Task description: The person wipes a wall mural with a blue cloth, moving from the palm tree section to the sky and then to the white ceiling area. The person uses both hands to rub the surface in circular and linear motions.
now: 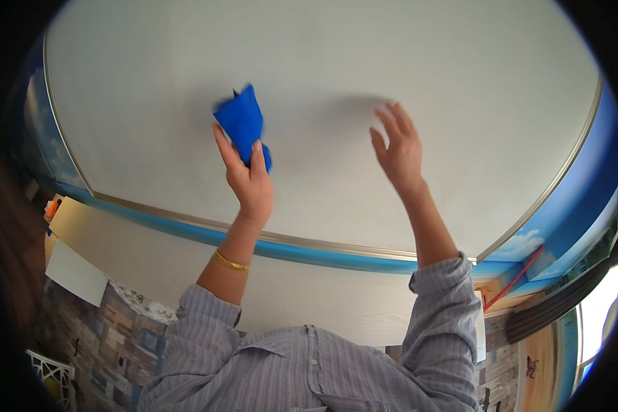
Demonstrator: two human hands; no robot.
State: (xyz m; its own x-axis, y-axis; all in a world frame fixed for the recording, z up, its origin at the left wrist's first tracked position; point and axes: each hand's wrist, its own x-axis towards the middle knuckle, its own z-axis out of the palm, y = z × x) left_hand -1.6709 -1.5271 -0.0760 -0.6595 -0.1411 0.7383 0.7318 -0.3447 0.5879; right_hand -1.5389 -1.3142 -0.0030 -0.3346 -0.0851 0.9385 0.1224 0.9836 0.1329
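Note:
A large whiteboard with a metal frame (309, 62) stands before me. My left hand (250, 180), with a gold-coloured bracelet (230, 261) on its forearm, grips a bright blue cloth (243, 121) in front of the board. The cloth is bunched, and a small dark tip shows behind its upper edge; what it belongs to I cannot tell. To the right, my right hand (401, 149) is raised near the board with its fingers apart and nothing in it. A shadow falls on the board beside its fingertips.
Below the board runs a pale wooden surface (329, 293). At its left end are a white sheet or panel (77, 273) and a small orange item (53, 208). A red stick (515, 278) leans at the right, near a dark curtain (556, 309) and a window. A white lattice item (54, 373) stands lower left.

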